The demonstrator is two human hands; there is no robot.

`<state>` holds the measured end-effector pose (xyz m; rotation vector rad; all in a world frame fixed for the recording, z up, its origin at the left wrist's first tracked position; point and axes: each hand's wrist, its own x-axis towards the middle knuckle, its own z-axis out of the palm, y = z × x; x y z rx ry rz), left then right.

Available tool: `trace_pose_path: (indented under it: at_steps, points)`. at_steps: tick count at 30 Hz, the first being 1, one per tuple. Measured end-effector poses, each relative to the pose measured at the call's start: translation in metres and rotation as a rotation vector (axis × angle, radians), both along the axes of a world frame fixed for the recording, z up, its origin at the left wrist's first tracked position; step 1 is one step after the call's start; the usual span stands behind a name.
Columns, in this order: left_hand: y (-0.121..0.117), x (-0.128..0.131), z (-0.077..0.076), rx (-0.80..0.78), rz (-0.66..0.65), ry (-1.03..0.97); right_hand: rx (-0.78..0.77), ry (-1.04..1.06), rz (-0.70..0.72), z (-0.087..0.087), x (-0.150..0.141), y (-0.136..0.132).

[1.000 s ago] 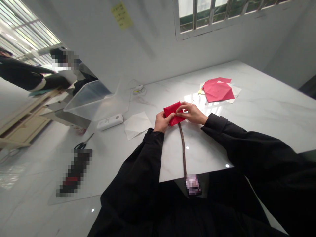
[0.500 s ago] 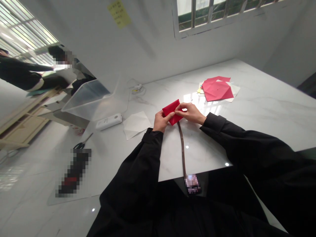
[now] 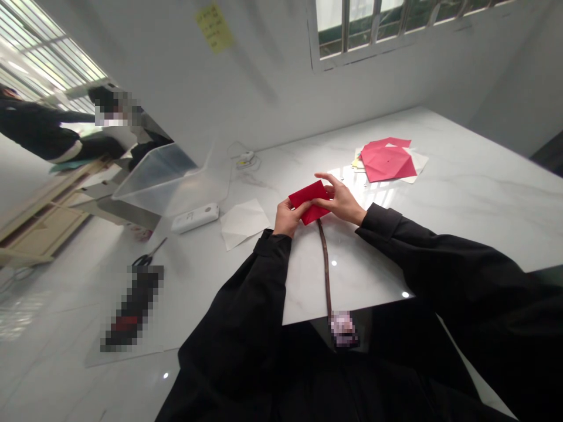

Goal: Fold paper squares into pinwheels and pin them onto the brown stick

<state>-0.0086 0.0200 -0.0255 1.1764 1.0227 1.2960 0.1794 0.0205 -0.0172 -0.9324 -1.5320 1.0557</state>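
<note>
A folded piece of red paper point(image 3: 313, 193) is between my two hands, above the marble-patterned table. My left hand point(image 3: 288, 218) grips its left side, thumb on the front face. On its right side my right hand point(image 3: 343, 200) pinches it with the thumb on the front; the index finger sticks out above the paper's edge. The two thumb tips nearly meet at the middle. Below the paper a thin brown stick point(image 3: 325, 264) runs toward the table's front edge; its upper end passes out of sight near the paper.
Red and white paper sheets point(image 3: 387, 163) lie in a pile at the back right. To the left are a white sheet point(image 3: 244, 224), a white power strip point(image 3: 195, 218), scissors point(image 3: 149, 253) and a clear plastic bin point(image 3: 153, 176). Two people point(image 3: 39, 129) are at the far left.
My right hand has shifted its grip: the index finger has lifted off the paper's front and now extends upward, while the thumb presses the face. My left hand stays in place.
</note>
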Motion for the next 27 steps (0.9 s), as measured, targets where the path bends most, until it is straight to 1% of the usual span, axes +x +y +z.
trace_pose_path:
  at_steps: [7,9,13,15,27]
  points:
    - [0.003,-0.002,-0.002,-0.005,0.014,-0.052,-0.122,0.122,0.084,0.001,0.000,0.003]
    - [0.003,-0.002,-0.001,-0.015,0.008,-0.074,-0.128,0.123,0.098,0.003,0.001,0.002]
    - [0.000,-0.001,0.004,-0.045,-0.030,-0.129,-0.103,0.060,0.118,0.007,0.002,-0.001]
    - [-0.001,0.000,0.006,-0.052,-0.039,-0.142,-0.119,0.072,0.143,0.009,0.002,-0.002]
    - [-0.004,-0.001,0.011,-0.024,-0.061,-0.092,-0.297,0.258,0.193,0.011,0.003,-0.003]
